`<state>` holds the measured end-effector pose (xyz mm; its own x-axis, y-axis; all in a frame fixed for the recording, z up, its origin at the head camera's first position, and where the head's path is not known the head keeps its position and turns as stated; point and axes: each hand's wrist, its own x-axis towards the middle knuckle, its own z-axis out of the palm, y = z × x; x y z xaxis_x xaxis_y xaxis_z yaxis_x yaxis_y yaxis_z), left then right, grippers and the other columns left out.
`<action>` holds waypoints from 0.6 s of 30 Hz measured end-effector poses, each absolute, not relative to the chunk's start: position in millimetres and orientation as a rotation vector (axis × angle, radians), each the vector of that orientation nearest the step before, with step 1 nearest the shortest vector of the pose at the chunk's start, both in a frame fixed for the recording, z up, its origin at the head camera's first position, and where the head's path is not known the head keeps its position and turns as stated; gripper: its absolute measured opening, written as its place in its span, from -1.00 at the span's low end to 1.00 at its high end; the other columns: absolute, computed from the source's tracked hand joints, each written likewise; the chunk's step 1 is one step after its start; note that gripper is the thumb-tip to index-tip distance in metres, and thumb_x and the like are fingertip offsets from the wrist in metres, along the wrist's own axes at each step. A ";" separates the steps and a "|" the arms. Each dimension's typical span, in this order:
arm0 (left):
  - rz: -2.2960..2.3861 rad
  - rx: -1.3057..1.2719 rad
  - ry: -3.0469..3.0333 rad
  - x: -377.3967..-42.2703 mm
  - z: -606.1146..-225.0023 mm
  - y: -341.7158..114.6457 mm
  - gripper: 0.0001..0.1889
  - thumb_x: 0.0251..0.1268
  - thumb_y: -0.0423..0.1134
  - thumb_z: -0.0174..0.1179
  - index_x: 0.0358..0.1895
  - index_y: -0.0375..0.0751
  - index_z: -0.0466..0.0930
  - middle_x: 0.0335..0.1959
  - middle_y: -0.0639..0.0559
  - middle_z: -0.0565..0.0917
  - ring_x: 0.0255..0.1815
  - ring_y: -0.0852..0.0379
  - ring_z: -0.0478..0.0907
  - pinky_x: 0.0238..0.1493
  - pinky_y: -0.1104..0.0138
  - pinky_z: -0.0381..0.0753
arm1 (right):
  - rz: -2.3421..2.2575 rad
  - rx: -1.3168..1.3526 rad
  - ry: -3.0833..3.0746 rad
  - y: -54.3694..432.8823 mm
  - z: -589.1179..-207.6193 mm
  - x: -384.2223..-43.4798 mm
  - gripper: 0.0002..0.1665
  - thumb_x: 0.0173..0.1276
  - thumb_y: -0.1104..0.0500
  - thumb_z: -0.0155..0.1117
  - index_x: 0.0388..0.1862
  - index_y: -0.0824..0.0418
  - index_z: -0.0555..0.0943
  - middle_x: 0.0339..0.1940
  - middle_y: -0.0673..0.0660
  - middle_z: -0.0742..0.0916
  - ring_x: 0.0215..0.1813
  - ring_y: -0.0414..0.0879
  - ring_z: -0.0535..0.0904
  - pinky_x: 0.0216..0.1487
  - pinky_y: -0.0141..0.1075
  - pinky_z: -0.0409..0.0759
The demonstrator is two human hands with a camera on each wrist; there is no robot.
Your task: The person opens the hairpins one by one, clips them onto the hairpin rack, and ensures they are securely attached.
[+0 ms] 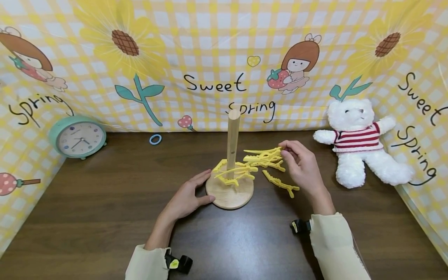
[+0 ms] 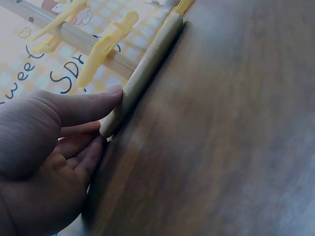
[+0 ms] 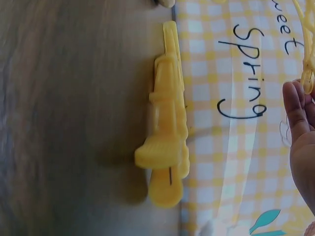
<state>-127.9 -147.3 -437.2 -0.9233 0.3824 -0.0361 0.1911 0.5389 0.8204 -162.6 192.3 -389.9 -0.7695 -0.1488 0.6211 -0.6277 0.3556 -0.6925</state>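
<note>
A wooden stand with a round base (image 1: 229, 199) and an upright post (image 1: 233, 136) is in the middle of the table. My left hand (image 1: 189, 196) holds the base's left rim between thumb and fingers; the left wrist view shows the thumb (image 2: 93, 107) against its edge. Yellow alligator hair clips (image 1: 250, 170) sit at the lower post, pointing outward. Right of the post, my right hand (image 1: 301, 165) pinches the tail of a yellow hair clip (image 1: 260, 151), with more clips close beneath it. Another yellow clip (image 1: 280, 183) lies on the table, large in the right wrist view.
A green alarm clock (image 1: 81, 138) stands at the back left, with a small blue ring (image 1: 155, 139) to its right. A white teddy bear (image 1: 357, 165) in a striped shirt sits at the right. A yellow checked cloth (image 1: 210, 46) hangs behind the dark wooden table (image 1: 115, 202).
</note>
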 end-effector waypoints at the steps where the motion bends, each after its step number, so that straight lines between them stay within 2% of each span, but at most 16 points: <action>1: 1.330 0.484 2.565 -127.9 -437.3 -147.3 -0.20 0.29 -0.27 0.42 0.54 -0.28 0.25 0.57 -0.09 0.25 0.59 -0.12 0.09 0.49 -0.09 0.13 | 1.385 0.686 -2.171 190.5 -388.9 -162.3 -0.79 0.39 0.57 0.19 -0.03 0.51 0.63 -0.16 0.27 0.68 -0.17 -0.19 0.52 -0.14 -0.54 0.51; 5: 1.329 0.484 2.564 -128.3 -437.4 -147.1 -0.20 0.28 -0.27 0.42 0.55 -0.28 0.25 0.57 -0.09 0.25 0.59 -0.12 0.09 0.50 -0.09 0.13 | 1.306 0.734 -2.180 184.9 -386.5 -162.2 -0.77 0.34 0.59 0.23 -0.07 0.45 0.63 -0.23 0.26 0.65 -0.21 -0.17 0.48 -0.18 -0.53 0.46; 10: 1.322 0.479 2.561 -128.5 -437.8 -147.4 -0.19 0.29 -0.26 0.43 0.55 -0.27 0.24 0.58 -0.09 0.25 0.59 -0.11 0.09 0.50 -0.08 0.12 | 1.280 0.764 -2.154 179.4 -386.2 -161.3 -0.76 0.26 0.60 0.30 -0.15 0.41 0.65 -0.32 0.14 0.62 -0.26 -0.16 0.46 -0.21 -0.51 0.44; 18: 1.314 0.489 2.570 -128.9 -437.9 -147.9 -0.19 0.28 -0.26 0.43 0.55 -0.28 0.24 0.58 -0.09 0.25 0.59 -0.11 0.09 0.50 -0.08 0.12 | 1.362 0.743 -2.061 167.7 -381.4 -158.1 -0.81 0.20 0.59 0.38 -0.28 0.39 0.69 -0.41 0.12 0.66 -0.34 -0.17 0.52 -0.26 -0.47 0.51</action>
<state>-128.9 -147.9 -437.9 -0.9221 0.3852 -0.0378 0.1948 0.5463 0.8146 -158.1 167.7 -381.4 -0.6931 -0.1439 0.7063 -0.7062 0.3322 -0.6253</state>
